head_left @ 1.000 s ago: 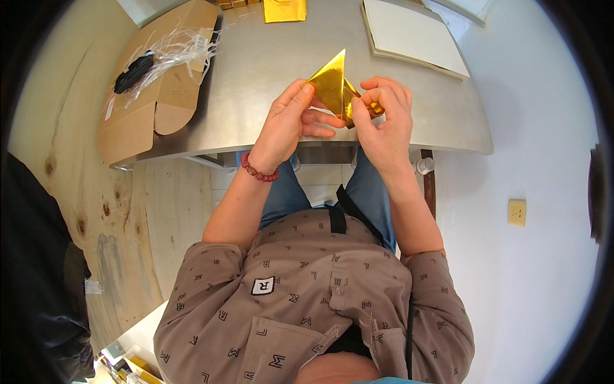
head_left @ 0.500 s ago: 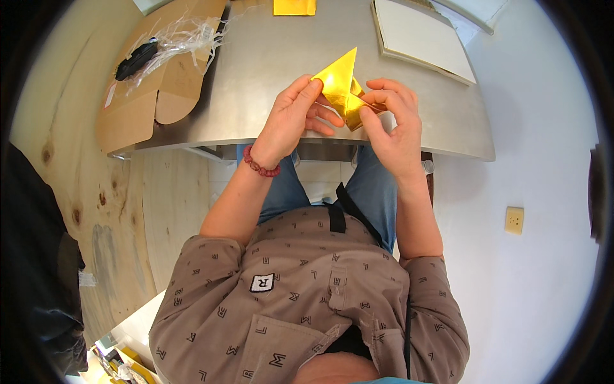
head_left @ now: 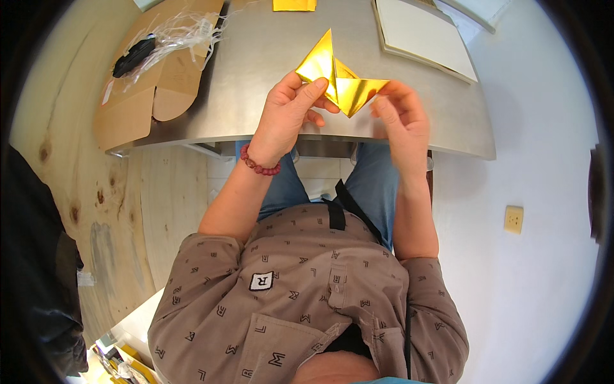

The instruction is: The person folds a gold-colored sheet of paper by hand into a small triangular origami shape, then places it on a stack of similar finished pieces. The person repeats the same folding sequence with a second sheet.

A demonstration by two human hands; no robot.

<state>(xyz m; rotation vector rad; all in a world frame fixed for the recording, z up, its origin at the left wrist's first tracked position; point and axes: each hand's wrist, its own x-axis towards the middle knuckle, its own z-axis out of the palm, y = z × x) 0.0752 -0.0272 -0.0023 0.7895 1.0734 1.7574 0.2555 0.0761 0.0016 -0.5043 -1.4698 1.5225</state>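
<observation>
Above the near edge of the metal table, I hold a folded sheet of shiny gold paper (head_left: 355, 91). It has a tall pointed flap at the left and a wider flap reaching right. My left hand (head_left: 293, 105) pinches the left part, thumb on the front and fingers behind. At the right corner is my right hand (head_left: 404, 118), its thumb and curled fingers closed around the tip; the fingertips are slightly blurred. A red bead bracelet (head_left: 256, 165) circles my left wrist.
More gold paper (head_left: 294, 5) lies at the table's (head_left: 256, 77) far side. An open cardboard box (head_left: 137, 105) with clear plastic strips (head_left: 192, 35) and a black item (head_left: 134, 56) sits left. A white pad (head_left: 425, 38) lies far right, near the white wall (head_left: 511, 141).
The gold paper has shifted left and slightly away, and its right flap now spreads out to the right. My right hand has moved a little right, to that flap's tip.
</observation>
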